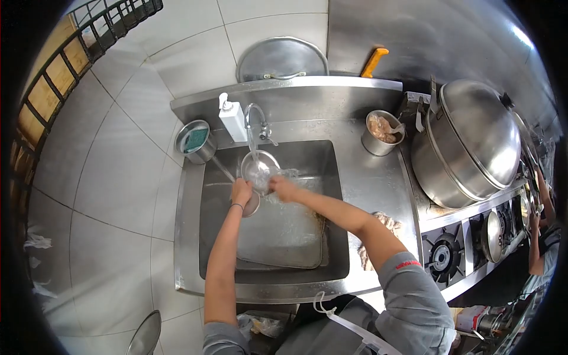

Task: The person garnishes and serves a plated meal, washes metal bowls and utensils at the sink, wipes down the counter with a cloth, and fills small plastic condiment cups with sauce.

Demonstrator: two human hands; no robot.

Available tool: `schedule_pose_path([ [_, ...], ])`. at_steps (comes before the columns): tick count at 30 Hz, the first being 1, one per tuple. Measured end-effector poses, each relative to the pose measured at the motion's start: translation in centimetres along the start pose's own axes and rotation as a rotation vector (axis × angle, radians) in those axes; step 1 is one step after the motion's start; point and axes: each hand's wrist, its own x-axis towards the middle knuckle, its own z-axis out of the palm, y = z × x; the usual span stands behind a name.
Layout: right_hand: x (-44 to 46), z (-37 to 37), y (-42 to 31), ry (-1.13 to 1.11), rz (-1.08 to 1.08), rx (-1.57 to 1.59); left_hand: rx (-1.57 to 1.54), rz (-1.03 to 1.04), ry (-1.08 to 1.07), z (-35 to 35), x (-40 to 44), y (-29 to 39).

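Observation:
Water runs from the curved faucet (pixel 248 115) into a round metal bowl or ladle (pixel 255 161) above the sink (pixel 216 248). My left hand (pixel 241 192) is closed at its near side, around what looks like a long handle that reaches up to the left. My right hand (pixel 284 188) is at the bowl's right edge, blurred, its fingers partly hidden by splashing water. Below my left hand shows a second small round metal piece (pixel 252 205). A flat tray-like sheet (pixel 278 236) lies in the sink under running water.
A metal pot with a green scrubber (pixel 196 139) and a white pump bottle (pixel 234 123) stand behind left. At the right are a food-filled metal pot (pixel 383 133), a large domed steamer (pixel 467 142) and gas burners (pixel 442 255). Another person's arm (pixel 536 236) shows far right.

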Motion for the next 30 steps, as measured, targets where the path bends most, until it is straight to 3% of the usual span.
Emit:
schedule_pose_path([
  [3,0.5,-1.6,1.0,0.119,0.104,-0.208,0.034,-0.013,0.015,0.7,-0.1,-0.1],
  [5,0.5,-0.6,0.1,-0.248,-0.064,-0.052,0.057,0.028,-0.008,0.6,0.1,-0.2],
  [6,0.2,-0.8,0.8,-0.255,-0.058,-0.052,0.079,0.057,-0.033,0.8,-0.3,-0.2],
  [9,0.7,-1.9,0.6,-0.072,0.059,-0.254,0.059,0.018,0.019,1.0,-0.4,0.1],
  [12,0.7,-1.6,0.2,-0.247,-0.024,-0.051,-0.030,0.007,-0.057,1.4,0.5,-1.2],
  [15,2.9,-1.7,1.8,-0.056,0.107,-0.012,-0.190,0.057,-0.205,3.8,0.6,-3.4],
  [16,3.7,-1.5,0.7,-0.002,0.065,-0.010,-0.192,0.063,-0.204,5.0,0.9,-3.8],
  [18,3.8,-0.8,0.3,0.055,0.027,-0.010,-0.660,-0.170,-0.374,7.2,1.6,-4.3],
  [20,3.3,0.2,0.7,0.014,-0.292,0.226,-0.752,-0.150,-0.321,7.5,2.6,-5.6],
  [21,2.8,-1.3,1.3,-0.178,-0.303,0.271,-0.502,-0.075,-0.268,6.9,2.9,-6.1],
  [22,2.5,-2.6,1.6,-0.180,-0.308,0.270,-0.248,-0.002,-0.212,6.4,3.1,-6.5],
  [23,2.2,-3.6,2.0,-0.260,-0.089,0.004,-0.051,0.117,-0.085,4.7,1.7,-5.1],
  [24,2.3,-4.5,2.2,-0.333,0.134,-0.262,-0.050,0.117,-0.082,4.0,0.9,-4.3],
  [26,3.1,-7.0,1.8,0.021,0.402,0.023,0.167,0.220,0.124,3.2,0.4,-2.6],
  [27,3.5,-7.7,1.7,0.024,0.400,0.018,0.245,0.247,0.154,2.9,0.1,-1.8],
  [29,4.5,-8.3,1.9,0.613,0.422,0.052,0.238,0.234,0.206,2.3,-0.3,0.0],
  [30,5.1,-8.6,2.3,0.618,0.420,0.050,0.231,0.217,0.257,1.9,-0.4,0.6],
])
